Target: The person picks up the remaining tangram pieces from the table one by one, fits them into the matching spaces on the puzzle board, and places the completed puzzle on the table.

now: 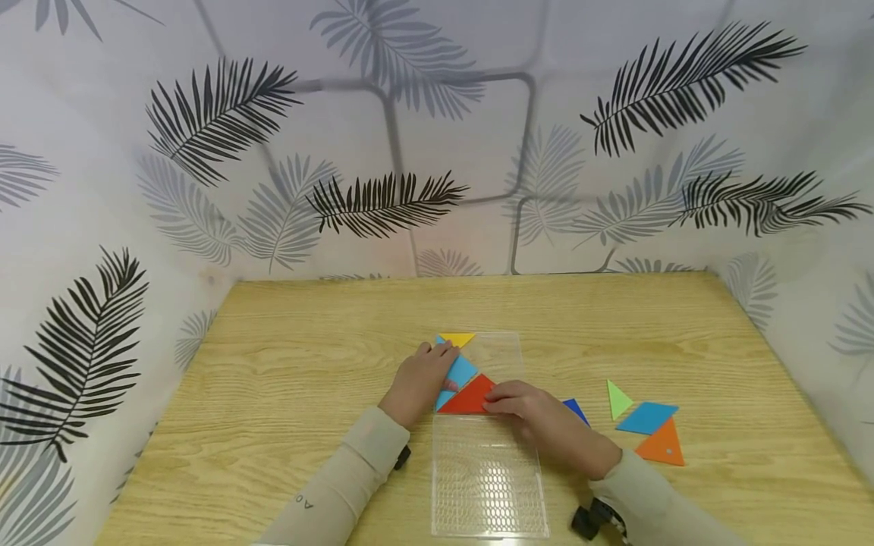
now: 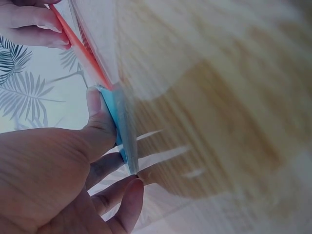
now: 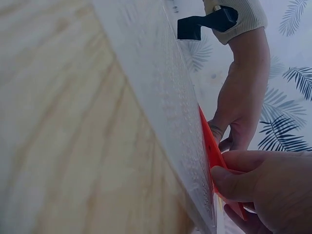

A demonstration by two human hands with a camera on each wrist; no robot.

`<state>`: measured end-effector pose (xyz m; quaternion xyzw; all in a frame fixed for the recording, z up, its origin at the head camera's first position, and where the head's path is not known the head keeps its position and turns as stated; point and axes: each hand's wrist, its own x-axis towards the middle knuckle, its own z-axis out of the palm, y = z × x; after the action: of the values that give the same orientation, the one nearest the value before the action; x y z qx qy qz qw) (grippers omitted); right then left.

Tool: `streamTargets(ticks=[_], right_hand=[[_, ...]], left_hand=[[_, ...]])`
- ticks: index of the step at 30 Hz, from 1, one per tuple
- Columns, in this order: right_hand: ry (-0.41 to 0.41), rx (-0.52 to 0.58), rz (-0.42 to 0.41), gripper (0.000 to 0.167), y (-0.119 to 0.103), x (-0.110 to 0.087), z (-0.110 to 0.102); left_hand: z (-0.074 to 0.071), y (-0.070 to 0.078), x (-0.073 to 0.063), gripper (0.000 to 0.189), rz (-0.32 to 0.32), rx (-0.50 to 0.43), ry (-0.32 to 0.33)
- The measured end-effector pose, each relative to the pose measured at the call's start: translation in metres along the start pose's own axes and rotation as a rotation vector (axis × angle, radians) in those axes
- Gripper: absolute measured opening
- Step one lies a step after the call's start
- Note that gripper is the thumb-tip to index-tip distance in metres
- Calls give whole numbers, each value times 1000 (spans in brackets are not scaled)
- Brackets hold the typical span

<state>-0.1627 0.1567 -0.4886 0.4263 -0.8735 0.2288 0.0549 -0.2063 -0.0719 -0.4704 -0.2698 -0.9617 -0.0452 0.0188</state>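
My right hand pinches a red triangle near its right corner; in the right wrist view the thumb lies on the near face of the red triangle. The triangle lies in the far half of a clear plastic case, along its middle edge. My left hand rests at the case's left edge, its thumb and fingers touching light blue tangram pieces. The left wrist view has the thumb against a light blue piece. A yellow triangle sits at the case's far left corner.
Right of the case lie a dark blue piece, partly hidden by my right hand, a light green triangle, a blue parallelogram and an orange triangle. The case's textured near half extends toward me. Behind the wooden table hangs a leaf-patterned sheet.
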Motion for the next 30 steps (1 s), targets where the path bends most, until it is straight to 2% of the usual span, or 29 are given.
streamTargets(ticks=[15,22,30], right_hand=[[7,48,42,29,5,4,4],[-58,114,76,32,4,6,3],[-86,103,82,41,4,7,3]], left_hand=[[0,-1,1,62,-1,-17,-5],[1,-1,1,63,2,-10,-7],[2,-1,2,62,-6,7,-20]])
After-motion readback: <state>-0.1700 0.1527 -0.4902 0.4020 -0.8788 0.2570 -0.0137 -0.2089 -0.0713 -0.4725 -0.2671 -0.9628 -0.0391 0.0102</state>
